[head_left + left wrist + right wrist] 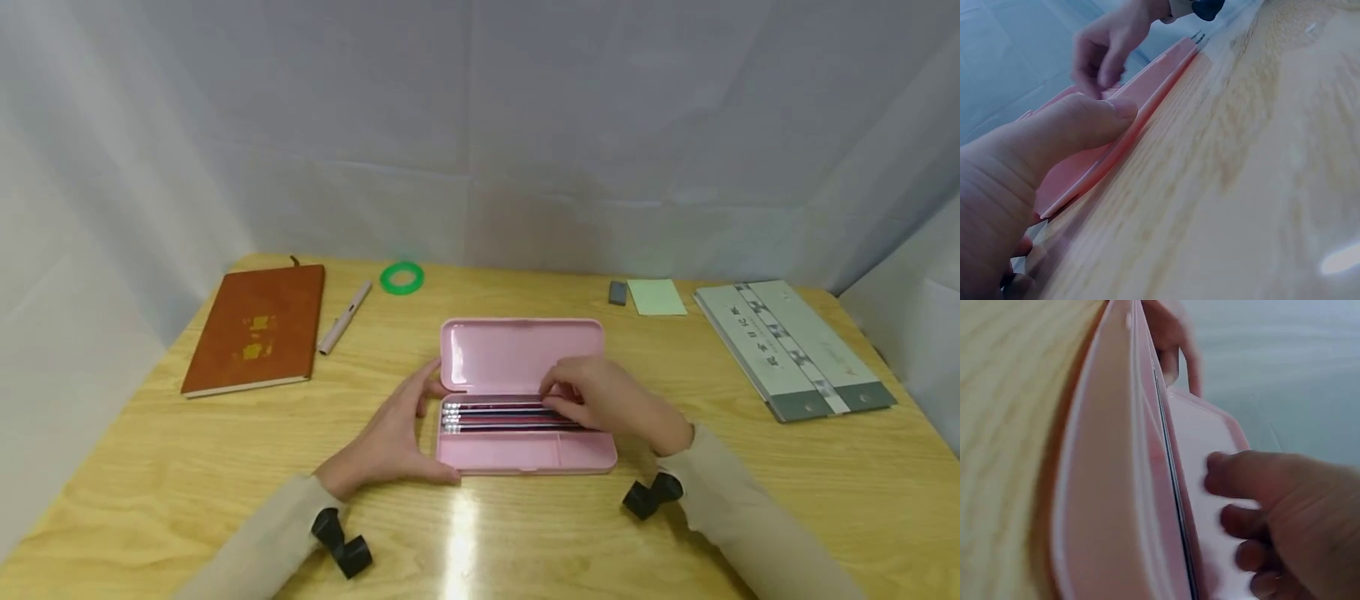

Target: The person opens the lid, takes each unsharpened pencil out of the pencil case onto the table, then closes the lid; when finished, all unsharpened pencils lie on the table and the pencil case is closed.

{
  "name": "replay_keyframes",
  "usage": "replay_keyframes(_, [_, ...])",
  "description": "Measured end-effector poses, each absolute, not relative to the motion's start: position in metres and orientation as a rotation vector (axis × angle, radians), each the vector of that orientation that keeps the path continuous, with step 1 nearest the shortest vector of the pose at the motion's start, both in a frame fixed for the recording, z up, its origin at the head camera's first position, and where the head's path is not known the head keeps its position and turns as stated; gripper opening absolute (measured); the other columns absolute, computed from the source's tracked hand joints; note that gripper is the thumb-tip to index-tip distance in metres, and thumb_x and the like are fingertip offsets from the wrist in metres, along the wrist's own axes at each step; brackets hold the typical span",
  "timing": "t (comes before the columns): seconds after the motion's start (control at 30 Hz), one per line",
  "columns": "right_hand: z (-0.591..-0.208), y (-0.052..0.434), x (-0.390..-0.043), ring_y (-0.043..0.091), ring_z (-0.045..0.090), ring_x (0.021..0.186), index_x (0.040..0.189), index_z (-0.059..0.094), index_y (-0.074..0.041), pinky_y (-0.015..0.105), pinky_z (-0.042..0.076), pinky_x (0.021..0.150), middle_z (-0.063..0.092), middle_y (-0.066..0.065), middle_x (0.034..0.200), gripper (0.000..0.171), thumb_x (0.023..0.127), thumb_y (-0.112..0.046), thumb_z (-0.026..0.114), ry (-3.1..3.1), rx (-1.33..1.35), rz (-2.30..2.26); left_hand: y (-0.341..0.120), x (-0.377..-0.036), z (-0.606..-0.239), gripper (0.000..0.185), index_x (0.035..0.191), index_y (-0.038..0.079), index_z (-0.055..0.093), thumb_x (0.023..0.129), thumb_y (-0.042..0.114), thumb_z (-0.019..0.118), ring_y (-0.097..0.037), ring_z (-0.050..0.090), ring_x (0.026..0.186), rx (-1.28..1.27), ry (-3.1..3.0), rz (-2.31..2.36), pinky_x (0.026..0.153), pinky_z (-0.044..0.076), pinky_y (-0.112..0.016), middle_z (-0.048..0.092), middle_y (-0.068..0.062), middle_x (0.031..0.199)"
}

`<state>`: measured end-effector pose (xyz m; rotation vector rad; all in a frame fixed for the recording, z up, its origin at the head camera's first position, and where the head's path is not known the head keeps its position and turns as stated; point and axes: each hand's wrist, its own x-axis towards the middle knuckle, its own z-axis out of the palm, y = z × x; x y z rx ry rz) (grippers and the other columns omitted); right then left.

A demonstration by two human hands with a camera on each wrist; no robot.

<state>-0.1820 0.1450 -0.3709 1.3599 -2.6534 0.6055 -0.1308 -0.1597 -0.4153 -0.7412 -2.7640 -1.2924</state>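
Note:
A pink pencil case (pixel 498 452) lies on the table with its lid (pixel 517 354) folded back. Several dark pencils (pixel 487 418) with silvery ends lie side by side in its rear compartment. My left hand (pixel 397 433) grips the case's left end, thumb along the front rim and fingers behind by the hinge. Over the right part of the pencils is my right hand (pixel 600 396), fingers loosely bent. In the right wrist view, nothing shows between the fingers (pixel 1250 478) of that hand, which overlap the lid.
On the left lie a brown notebook (pixel 262 333), a pen (pixel 345 318) and a green tape ring (pixel 402 278). At the back right are a grey eraser (pixel 617 292), pale green sticky notes (pixel 657 297) and a grey-white notebook (pixel 795 350). White cloth (pixel 525 167) hangs behind the table.

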Motion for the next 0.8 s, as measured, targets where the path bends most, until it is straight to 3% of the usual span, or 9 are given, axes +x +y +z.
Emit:
replay_keyframes(0.3, [-0.374,0.140,-0.171,0.001,0.043,0.056,0.090,0.068,-0.008,0.019,0.040,0.055,0.056,-0.007,0.065,0.008,0.086,-0.014,0.071,-2.884,1.244,0.546,-0.160,-0.132,-0.415,0.137,0.154,0.021,0.017,0.044,0.050,0.093,-0.014,0.042,0.089,-0.755,-2.751,-1.289,0.077,0.040,-0.027,0.057,0.001,0.119])
replay_keyframes(0.57, [-0.369,0.134,-0.171,0.002,0.047,0.058,0.084,0.067,-0.010,0.019,0.043,0.056,0.062,-0.005,0.069,0.006,0.085,-0.015,0.069,-2.928,1.266,0.437,-0.160,-0.132,-0.416,0.137,0.154,0.020,0.018,0.043,0.048,0.093,-0.014,0.042,0.089,-0.752,-2.744,-1.304,0.077,0.040,-0.027,0.057,0.001,0.120])
replay_keyframes(0.8, [-0.371,0.136,-0.165,0.000,0.049,0.059,0.090,0.069,-0.010,0.019,0.045,0.059,0.066,-0.004,0.074,0.012,0.087,-0.021,0.070,-2.947,1.245,0.466,-0.160,-0.132,-0.417,0.137,0.153,0.021,0.019,0.042,0.047,0.094,-0.014,0.042,0.090,-0.741,-2.745,-1.313,0.077,0.040,-0.027,0.057,0.002,0.118])
